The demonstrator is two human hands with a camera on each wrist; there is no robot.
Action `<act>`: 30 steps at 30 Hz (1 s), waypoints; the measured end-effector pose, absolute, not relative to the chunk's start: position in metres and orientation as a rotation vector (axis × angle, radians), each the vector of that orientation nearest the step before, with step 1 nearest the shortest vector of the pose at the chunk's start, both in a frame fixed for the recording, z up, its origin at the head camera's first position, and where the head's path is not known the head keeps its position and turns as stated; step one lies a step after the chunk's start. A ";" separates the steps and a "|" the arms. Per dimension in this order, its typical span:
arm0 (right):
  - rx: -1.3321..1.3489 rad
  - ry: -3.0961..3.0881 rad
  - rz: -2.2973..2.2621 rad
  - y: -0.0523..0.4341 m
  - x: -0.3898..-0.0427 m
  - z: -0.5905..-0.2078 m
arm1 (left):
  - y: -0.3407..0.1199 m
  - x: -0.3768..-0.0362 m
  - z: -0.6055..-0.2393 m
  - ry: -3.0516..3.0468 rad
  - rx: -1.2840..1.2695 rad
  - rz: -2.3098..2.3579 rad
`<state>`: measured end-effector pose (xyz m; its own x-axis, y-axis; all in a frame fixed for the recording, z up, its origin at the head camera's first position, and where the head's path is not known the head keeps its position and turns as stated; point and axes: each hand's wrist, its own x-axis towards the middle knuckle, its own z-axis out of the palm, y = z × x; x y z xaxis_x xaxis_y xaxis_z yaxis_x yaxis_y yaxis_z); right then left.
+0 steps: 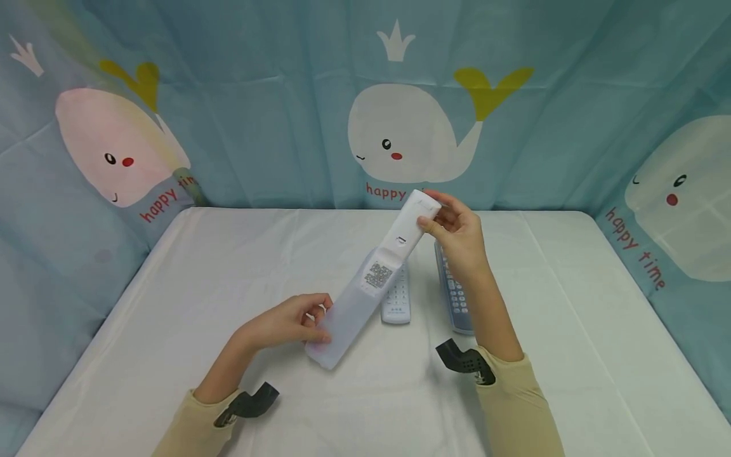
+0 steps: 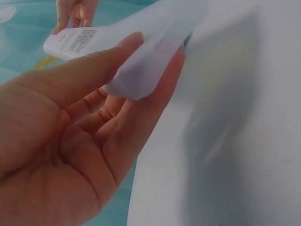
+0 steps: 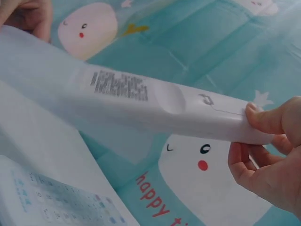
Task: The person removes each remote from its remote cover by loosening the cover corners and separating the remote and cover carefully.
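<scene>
A white remote control [image 1: 407,233], its back with a printed label facing up, sits partly inside a translucent sleeve [image 1: 349,320]. My right hand [image 1: 461,241] pinches the bare upper end of the remote between thumb and fingers. At the lower end, my left hand [image 1: 285,324] pinches the sleeve near its bottom corner. The left wrist view shows thumb and fingers on either side of the sleeve [image 2: 138,75]. Both are held tilted above the table. In the right wrist view, the remote's battery cover end [image 3: 221,120] sticks out of the sleeve.
Below the held remote lies another white remote [image 1: 396,304], partly covered from view. A grey-blue remote [image 1: 459,304] lies to its right, partly behind my right forearm. A white-covered table [image 1: 582,355] stands before a blue whale-print curtain [image 1: 274,127].
</scene>
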<state>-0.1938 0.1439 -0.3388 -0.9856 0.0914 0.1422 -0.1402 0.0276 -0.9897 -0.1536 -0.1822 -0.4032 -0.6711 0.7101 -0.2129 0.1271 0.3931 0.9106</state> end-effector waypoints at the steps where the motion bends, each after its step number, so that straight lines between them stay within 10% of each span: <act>1: 0.042 -2.126 2.077 0.145 -0.194 -0.338 | -0.182 -0.154 -0.404 2.062 0.723 1.268; 30: 0.229 -2.136 2.220 0.118 -0.190 -0.346 | -0.153 -0.150 -0.412 2.091 0.544 1.600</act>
<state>-0.1903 0.1179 -0.3461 -0.9877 -0.0649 0.1423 -0.1397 -0.0429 -0.9893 -0.1501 -0.1533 -0.4120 -0.8215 0.5592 -0.1118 0.0382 0.2495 0.9676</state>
